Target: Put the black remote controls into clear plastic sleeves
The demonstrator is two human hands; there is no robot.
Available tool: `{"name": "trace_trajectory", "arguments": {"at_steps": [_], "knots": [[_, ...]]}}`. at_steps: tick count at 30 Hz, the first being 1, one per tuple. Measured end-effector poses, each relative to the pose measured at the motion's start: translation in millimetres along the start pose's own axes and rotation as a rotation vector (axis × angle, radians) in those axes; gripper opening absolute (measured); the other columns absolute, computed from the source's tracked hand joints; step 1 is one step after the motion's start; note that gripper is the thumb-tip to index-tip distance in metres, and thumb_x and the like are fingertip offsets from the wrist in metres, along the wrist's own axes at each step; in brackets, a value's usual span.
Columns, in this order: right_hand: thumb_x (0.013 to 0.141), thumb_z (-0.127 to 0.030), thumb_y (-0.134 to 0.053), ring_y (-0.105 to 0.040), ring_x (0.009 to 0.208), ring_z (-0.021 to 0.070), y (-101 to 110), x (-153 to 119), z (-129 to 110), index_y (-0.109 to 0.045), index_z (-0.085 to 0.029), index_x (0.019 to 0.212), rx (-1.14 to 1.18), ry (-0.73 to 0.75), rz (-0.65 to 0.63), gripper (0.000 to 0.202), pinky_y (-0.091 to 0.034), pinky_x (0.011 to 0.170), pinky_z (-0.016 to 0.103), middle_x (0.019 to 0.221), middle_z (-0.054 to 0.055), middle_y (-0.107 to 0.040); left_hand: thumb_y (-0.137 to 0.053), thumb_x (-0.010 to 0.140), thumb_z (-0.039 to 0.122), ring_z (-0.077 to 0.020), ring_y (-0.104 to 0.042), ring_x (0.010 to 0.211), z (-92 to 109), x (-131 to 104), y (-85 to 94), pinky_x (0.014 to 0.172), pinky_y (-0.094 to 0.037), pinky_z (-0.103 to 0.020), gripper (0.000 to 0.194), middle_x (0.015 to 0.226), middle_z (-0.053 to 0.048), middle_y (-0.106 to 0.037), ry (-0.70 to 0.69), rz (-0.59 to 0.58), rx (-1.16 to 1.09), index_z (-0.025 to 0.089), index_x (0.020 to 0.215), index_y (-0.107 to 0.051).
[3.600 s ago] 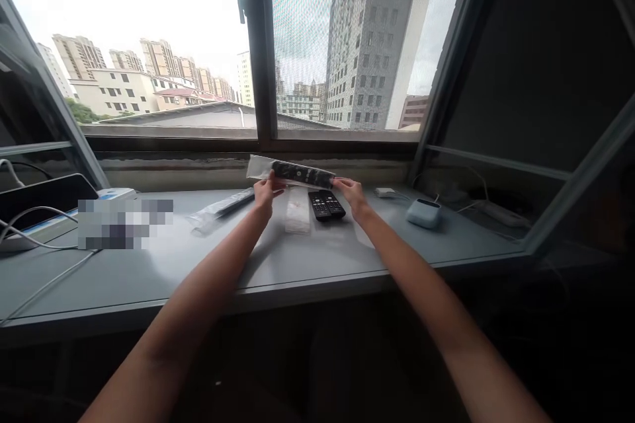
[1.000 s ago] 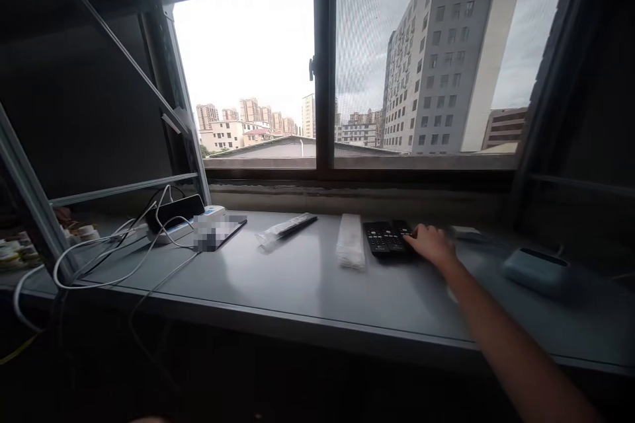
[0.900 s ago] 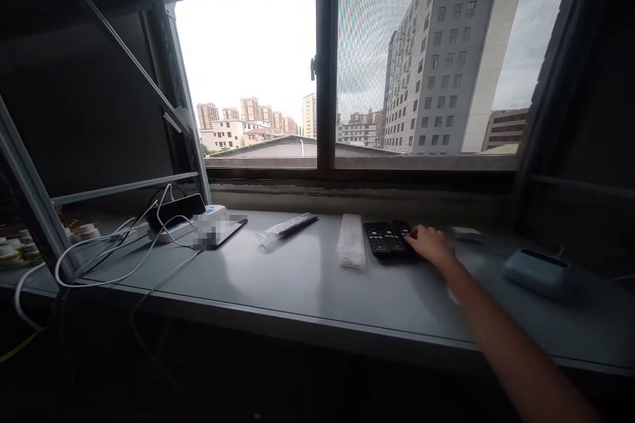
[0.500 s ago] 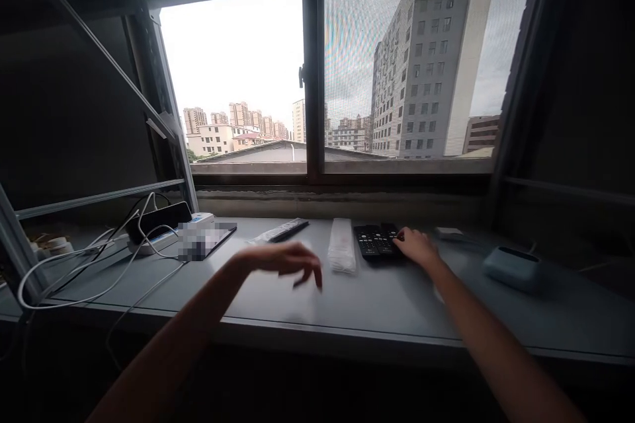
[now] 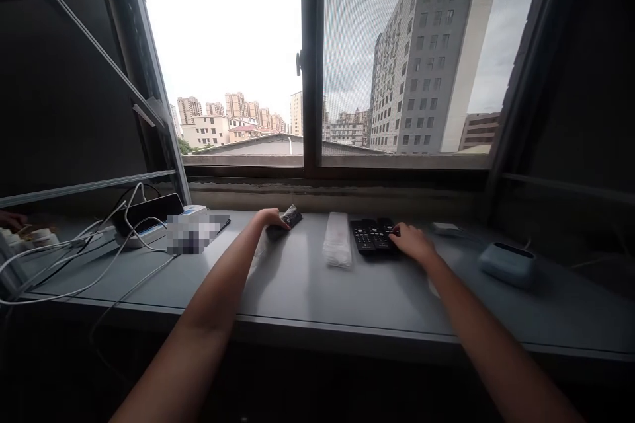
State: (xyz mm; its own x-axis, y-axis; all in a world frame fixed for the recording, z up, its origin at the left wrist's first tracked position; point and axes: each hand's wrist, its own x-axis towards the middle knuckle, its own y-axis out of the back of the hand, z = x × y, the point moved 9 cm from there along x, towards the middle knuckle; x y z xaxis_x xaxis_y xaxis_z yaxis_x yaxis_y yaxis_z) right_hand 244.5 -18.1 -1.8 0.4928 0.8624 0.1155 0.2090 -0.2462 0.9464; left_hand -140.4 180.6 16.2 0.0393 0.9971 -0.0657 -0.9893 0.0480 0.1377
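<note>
My left hand (image 5: 270, 218) is closed around a black remote control in a clear plastic bag (image 5: 292, 215), near the back of the table. Its fingers are partly hidden behind the hand. Farther right, my right hand (image 5: 415, 242) has its fingertips closed on the right edge of a row of black remote controls (image 5: 373, 238) lying side by side. Between the hands lies a stack of clear plastic bags (image 5: 337, 241), close to the row's left side.
To the left, white cables (image 5: 124, 254) run from a power strip (image 5: 196, 213) with a dark phone (image 5: 151, 215) beside it. A pixelated item (image 5: 191, 235) lies nearby. On the right are a small white box (image 5: 445, 229) and a blue-grey device (image 5: 507, 264). A window rises behind the table.
My left hand has reached forward from above the table's middle and taken hold of the bagged remote control, tilting it up. My right hand stays at the row of remotes. The view has shifted slightly.
</note>
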Motion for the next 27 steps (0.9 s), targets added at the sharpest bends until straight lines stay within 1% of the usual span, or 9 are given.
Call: {"name": "trace_trajectory", "arguments": {"at_steps": [2,4,6,8,11,15,19,22,27], "knots": [[0.093,-0.036,-0.041,-0.047,0.124,0.0307,-1,0,1,-0.056,-0.02,0.121,0.009,-0.012,-0.008,0.035,-0.044,0.094,0.043,0.13,0.014,-0.055,-0.074,0.07,0.016,-0.0191,-0.06,0.055,-2,-8,-5.7,0.047,-0.043,-0.021,0.014,0.059,-0.003,-0.06,0.143,0.005,0.159,0.014,0.08,-0.064],[0.092,-0.036,-0.042,-0.046,0.125,0.0308,-1,1,2,-0.056,-0.02,0.12,0.022,-0.021,0.002,0.035,-0.044,0.093,0.042,0.131,0.014,-0.052,-0.075,0.071,0.016,-0.0175,-0.058,0.049,3,-19,-29.4,0.046,-0.044,-0.022,0.016,0.059,-0.005,-0.062,0.194,-0.105,0.13,0.011,0.084,-0.066],[0.091,-0.035,-0.046,-0.047,0.124,0.0306,2,2,-1,-0.056,-0.02,0.12,0.05,0.004,0.069,0.034,-0.044,0.092,0.04,0.132,0.015,-0.05,-0.069,0.08,0.023,-0.0151,-0.056,0.047,18,-28,-65.3,0.048,-0.047,-0.022,0.016,0.059,-0.006,-0.063,0.143,-0.22,-0.159,0.009,0.088,-0.066],[0.089,-0.032,-0.049,-0.049,0.122,0.0296,13,0,-10,-0.056,-0.02,0.12,0.095,0.088,0.209,0.034,-0.044,0.092,0.038,0.133,0.015,-0.048,-0.059,0.089,0.028,-0.0129,-0.056,0.047,29,-36,-96.6,0.053,-0.05,-0.022,0.02,0.059,-0.003,-0.062,0.093,-0.216,-0.49,0.009,0.092,-0.064],[0.089,-0.024,-0.048,-0.05,0.12,0.0272,36,-17,-39,-0.054,-0.02,0.119,0.148,0.378,0.465,0.031,-0.043,0.091,0.037,0.132,0.013,-0.049,-0.049,0.095,0.029,-0.0111,-0.057,0.049,22,-47,-135.5,0.056,-0.052,-0.021,0.021,0.06,0.0,-0.061,0.116,-0.109,-0.774,0.012,0.094,-0.06],[0.093,-0.019,-0.044,-0.055,0.109,0.0228,53,-61,-78,-0.054,-0.021,0.116,0.119,0.797,0.684,0.026,-0.042,0.089,0.036,0.121,0.01,-0.059,-0.045,0.096,0.028,-0.0114,-0.058,0.049,-2,-60,-176.9,0.053,-0.05,-0.021,0.022,0.06,0.0,-0.059,0.232,-0.189,-0.81,0.013,0.086,-0.057],[0.094,-0.022,-0.046,-0.057,0.097,0.0207,53,-93,-102,-0.061,-0.022,0.104,-0.028,0.992,0.779,0.017,-0.042,0.083,0.033,0.11,0.008,-0.064,-0.042,0.096,0.024,-0.0124,-0.058,0.051,-14,-59,-172.5,0.054,-0.05,-0.021,0.02,0.061,-0.001,-0.06,0.232,-0.17,-0.778,0.014,0.089,-0.058],[0.095,-0.021,-0.048,-0.057,0.1,0.0206,44,-106,-116,-0.064,-0.023,0.099,-0.151,1.098,0.787,0.017,-0.041,0.084,0.033,0.11,0.008,-0.066,-0.044,0.096,0.026,-0.0139,-0.06,0.053,-12,-60,-165.2,0.056,-0.052,-0.024,0.018,0.063,-0.002,-0.061,0.218,-0.17,-0.756,0.015,0.092,-0.058],[0.098,-0.021,-0.043,-0.051,0.117,0.0223,43,-105,-117,-0.067,-0.024,0.105,-0.174,1.055,0.825,0.025,-0.041,0.091,0.036,0.127,0.008,-0.06,-0.036,0.098,0.02,-0.0143,-0.062,0.053,-4,-73,-170.2,0.056,-0.054,-0.024,0.025,0.063,-0.005,-0.063,0.211,-0.283,-0.719,0.011,0.098,-0.059]]}}
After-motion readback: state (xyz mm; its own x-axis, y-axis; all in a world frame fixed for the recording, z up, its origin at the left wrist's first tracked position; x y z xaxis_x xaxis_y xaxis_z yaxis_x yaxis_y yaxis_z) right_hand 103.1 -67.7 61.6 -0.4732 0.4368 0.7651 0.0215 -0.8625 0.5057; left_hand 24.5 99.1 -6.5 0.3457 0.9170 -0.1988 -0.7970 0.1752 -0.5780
